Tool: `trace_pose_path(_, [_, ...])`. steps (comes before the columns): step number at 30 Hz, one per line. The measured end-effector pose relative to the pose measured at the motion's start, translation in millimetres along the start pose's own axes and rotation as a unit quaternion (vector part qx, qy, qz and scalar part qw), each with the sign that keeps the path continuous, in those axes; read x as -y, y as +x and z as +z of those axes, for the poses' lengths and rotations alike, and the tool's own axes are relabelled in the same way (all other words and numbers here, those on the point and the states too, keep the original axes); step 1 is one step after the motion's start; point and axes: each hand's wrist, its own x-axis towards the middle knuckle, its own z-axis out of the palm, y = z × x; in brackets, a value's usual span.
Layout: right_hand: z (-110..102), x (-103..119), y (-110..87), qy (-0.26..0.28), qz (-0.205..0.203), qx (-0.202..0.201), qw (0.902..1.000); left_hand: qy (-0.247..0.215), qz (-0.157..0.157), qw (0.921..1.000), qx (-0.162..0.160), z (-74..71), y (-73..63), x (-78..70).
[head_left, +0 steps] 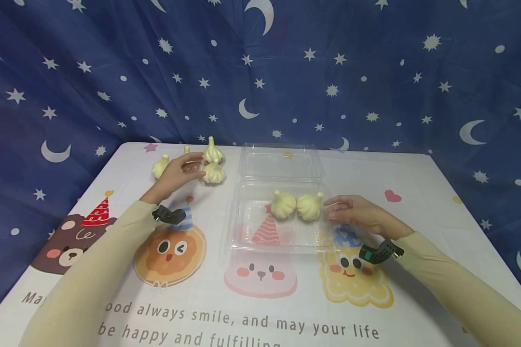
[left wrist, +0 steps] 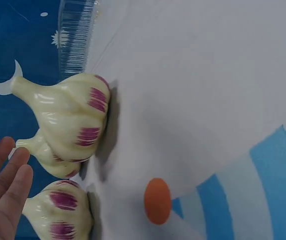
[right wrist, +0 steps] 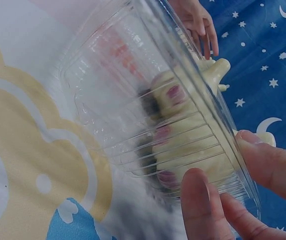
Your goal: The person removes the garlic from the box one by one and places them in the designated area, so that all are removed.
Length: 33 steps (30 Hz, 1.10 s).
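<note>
My left hand (head_left: 173, 174) reaches among several garlic bulbs at the back left. Its fingers are spread, the fingertips close beside a front garlic bulb (head_left: 214, 173) and another garlic bulb (head_left: 212, 152) behind it. In the left wrist view, fingers (left wrist: 8, 195) show left of a garlic bulb (left wrist: 73, 117) with purple streaks; nothing is gripped. My right hand (head_left: 360, 213) is at the right side of a clear plastic box (head_left: 247, 236), loosely bent fingers (right wrist: 197, 205) against or very near its ribbed wall. Two garlic bulbs, one left (head_left: 283, 205) and one right (head_left: 309, 207), sit inside.
The box's hinged lid (head_left: 282, 164) lies open behind it, toward the back edge. Another garlic bulb (head_left: 159, 167) stands left of my left hand. A printed white tablecloth (head_left: 191, 294) covers the table, with a blue star-patterned curtain (head_left: 286, 72) behind.
</note>
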Motion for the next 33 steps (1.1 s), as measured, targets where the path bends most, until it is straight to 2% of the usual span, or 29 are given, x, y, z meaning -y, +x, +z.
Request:
trace_pose_path(9, [-0.3,0.8,-0.9,-0.024,0.000,-0.005,0.9997,0.003,0.025,0.9997,0.004,-6.8,-8.1,-15.8])
trace_pose_path(15, [0.1,1.5,-0.8,-0.017,0.000,-0.003,0.9999,-0.010,0.038,0.9989,0.025,-3.2,-11.5,-28.1])
trace_pose_path(20, [0.3,0.7,-0.5,-0.006,0.000,0.000,1.0000,-0.017,0.050,0.9974,0.050,7.4,-13.8,-40.6])
trace_pose_path(27, [0.2,0.4,-0.9,-0.002,-0.002,-0.001,1.0000,-0.021,0.054,0.9938,0.095,29.4,-15.7,-50.4])
trace_pose_path(33, [0.3,-1.1,0.1,0.004,-0.004,-0.009,0.9999,-0.008,0.078,0.9888,0.127,47.1,-16.5,-59.0])
